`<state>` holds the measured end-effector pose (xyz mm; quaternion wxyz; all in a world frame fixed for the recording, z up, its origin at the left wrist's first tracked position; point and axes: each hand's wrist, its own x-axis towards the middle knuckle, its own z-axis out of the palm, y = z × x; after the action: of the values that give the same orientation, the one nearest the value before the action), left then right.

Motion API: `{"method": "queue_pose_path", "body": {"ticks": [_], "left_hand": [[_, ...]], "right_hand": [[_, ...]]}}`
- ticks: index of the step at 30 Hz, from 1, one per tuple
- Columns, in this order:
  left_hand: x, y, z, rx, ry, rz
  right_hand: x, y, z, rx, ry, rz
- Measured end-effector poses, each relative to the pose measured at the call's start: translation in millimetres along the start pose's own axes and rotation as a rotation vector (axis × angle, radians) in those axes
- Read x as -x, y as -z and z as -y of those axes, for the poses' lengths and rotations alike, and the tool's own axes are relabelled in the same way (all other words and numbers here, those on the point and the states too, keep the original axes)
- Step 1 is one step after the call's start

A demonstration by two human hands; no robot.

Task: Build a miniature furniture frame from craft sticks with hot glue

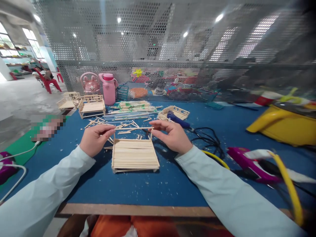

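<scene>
Thin stick (133, 128), held level, left hand (93, 139) and right hand (174, 136) pinching ends

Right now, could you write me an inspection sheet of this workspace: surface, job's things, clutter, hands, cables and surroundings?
Surface: blue table, dotted with pale bits.
Job's things: thin stick level along the back of a slatted wooden piece; whether they touch is unclear.
Clutter: spare sticks, pink bottle, blue tool.
Hands: left hand and right hand each pinch one stick end.
Cables: black cable and yellow cable right, white cable left.
Surroundings: mesh screen behind; red chair left.
</scene>
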<state>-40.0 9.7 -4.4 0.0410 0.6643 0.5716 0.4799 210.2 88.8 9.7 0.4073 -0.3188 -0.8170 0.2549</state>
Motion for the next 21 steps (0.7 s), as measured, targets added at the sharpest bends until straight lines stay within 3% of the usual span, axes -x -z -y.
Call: {"method": "queue_pose_path", "body": {"ticks": [5,13,21], "left_hand": [[2.0,-1.2,-0.8,-0.014,0.013,-0.027],[0.8,-1.4,-2.2,0.012,0.048,-0.027],[2.0,-1.3,-0.7,0.013,0.055,-0.02]], "right_hand": [[1.9,-2.0,-3.8,-0.094,-0.051,-0.046],[3.8,-0.7,0.9,0.024,-0.044,-0.069],[4.1,-1.2,-0.1,0.0,-0.042,-0.074]]}}
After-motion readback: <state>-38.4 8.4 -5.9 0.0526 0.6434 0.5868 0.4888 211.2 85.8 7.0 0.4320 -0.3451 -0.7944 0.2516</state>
